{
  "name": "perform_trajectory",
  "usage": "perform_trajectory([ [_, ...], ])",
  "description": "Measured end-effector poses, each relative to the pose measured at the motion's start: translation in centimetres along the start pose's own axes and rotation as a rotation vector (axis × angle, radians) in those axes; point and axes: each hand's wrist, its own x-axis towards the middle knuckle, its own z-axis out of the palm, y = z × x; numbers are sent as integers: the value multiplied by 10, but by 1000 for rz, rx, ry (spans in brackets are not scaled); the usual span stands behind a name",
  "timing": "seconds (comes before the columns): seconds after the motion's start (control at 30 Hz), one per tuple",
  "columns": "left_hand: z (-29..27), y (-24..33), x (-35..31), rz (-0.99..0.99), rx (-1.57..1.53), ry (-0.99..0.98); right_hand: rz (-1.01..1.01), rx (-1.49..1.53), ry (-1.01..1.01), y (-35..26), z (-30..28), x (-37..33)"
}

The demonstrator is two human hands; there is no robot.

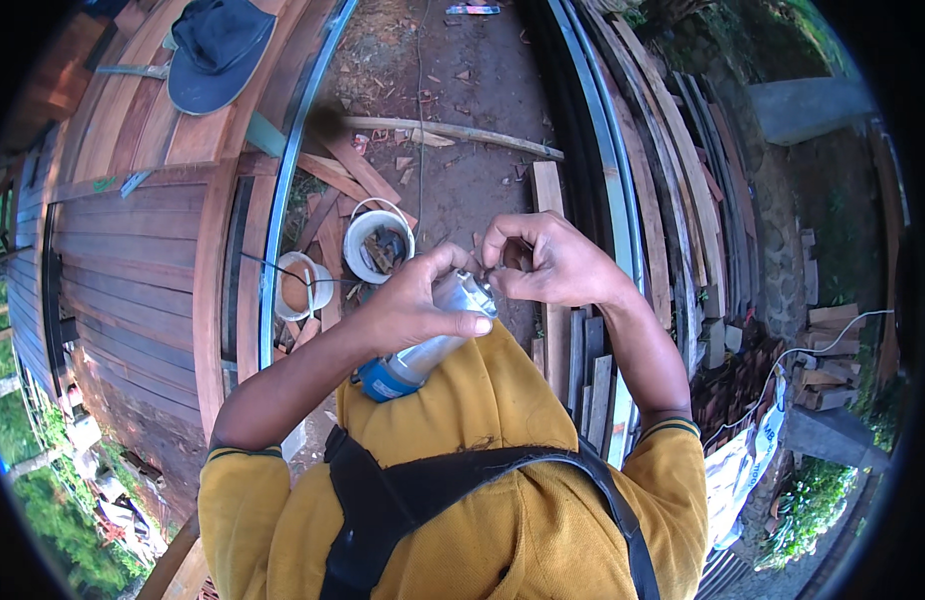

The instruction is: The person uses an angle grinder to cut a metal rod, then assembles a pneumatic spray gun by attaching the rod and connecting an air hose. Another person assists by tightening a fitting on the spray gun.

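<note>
My left hand [423, 298] is wrapped round a trim router [433, 352], a power tool with a silver metal housing and a blue body. It is tilted against my yellow shirt, its metal end up and its blue end low. The fingers of my right hand [555, 258] are curled, with thumb and forefinger pinched together right at the router's metal tip. Whatever small part lies between those fingertips is too hidden to name. A dark cord [301, 272] runs in from the left towards the tool.
Two white buckets, one holding scraps [355, 240] and one with brownish contents [331, 290], stand on the ground ahead. Metal rails [288, 170] flank me. A dark cap [223, 50] rests on planks at left; stacked boards [673, 150] line the right. A wooden strip [463, 132] crosses the dirt.
</note>
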Motion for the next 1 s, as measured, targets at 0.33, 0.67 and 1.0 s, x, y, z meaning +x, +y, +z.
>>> perform_trajectory([
  [0.33, -12, 8, -4, -44, -44, -64, 110, 13, 0, -3, -1, 6],
  [0.67, -14, 17, 3, -63, -129, -49, 76, 92, 29, -11, -10, 4],
  [1.0, -13, 13, 20, -21, -100, -37, 19, 108, 7, -10, -20, 7],
])
